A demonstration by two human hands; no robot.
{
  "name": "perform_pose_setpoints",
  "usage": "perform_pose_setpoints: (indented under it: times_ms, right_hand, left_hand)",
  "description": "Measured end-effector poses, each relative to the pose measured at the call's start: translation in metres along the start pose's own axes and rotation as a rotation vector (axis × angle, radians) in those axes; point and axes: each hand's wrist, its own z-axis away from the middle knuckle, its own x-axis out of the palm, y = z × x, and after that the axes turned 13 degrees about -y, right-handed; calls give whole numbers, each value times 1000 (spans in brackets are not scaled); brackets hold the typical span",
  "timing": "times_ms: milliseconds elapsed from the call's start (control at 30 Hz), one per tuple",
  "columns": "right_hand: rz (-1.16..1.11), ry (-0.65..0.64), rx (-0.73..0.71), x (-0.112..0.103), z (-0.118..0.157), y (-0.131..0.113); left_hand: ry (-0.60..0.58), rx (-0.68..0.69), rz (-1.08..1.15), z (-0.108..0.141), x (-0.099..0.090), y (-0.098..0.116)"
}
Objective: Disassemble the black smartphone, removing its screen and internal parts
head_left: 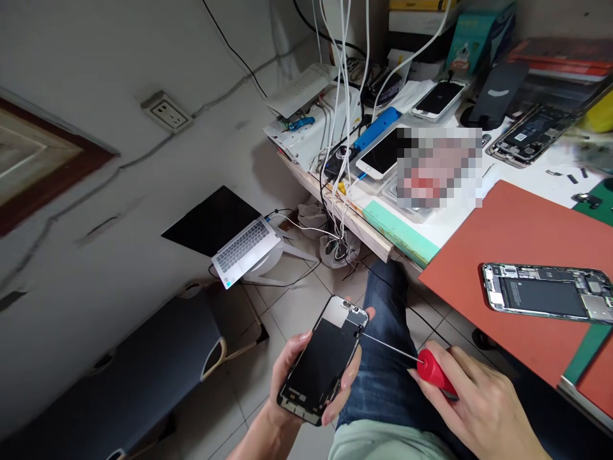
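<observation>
My left hand [292, 364] is wrapped round a phone screen assembly [320, 364], its black inner side turned up and tilted above my lap. Small metal parts show along its top end. In my right hand [479, 396] is a screwdriver with a red handle [433, 369]. Its thin shaft points left, and the tip meets or lies very near the upper right edge of the screen assembly; exact contact is too small to tell. On the orange-red mat [460, 255] to the right lies an opened phone body [546, 292], its battery and boards exposed.
White cables [342, 128] hang over the bench's left edge. Phones [383, 156], another opened phone [531, 134] and a black stand [498, 96] cover the bench. An open laptop [246, 249] rests on a stool at left, near a dark folding chair [143, 364]. Part of the bench is pixelated.
</observation>
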Motion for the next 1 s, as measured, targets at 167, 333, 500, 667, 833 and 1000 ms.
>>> perform_pose_setpoints:
  times_ms: [167,333,500,667,833,1000]
  right_hand:
    - [-11,-13,0,1,2,-2]
    - [5,11,-2,-2,0,-2]
    - [4,32,13,-4,-3,-2]
    - [-22,6,16,5,2,-3]
    - [-30,10,23,8,4,-3]
    - [-37,17,43,7,3,-3]
  left_hand:
    - [2,7,-7,-1,1,0]
    - [22,-2,-3,1,1,0]
    - [2,1,29,0,1,-2]
    - [6,-8,68,0,0,-2]
    - [29,-8,84,0,-1,-1]
    - [27,-3,94,1,-2,-2]
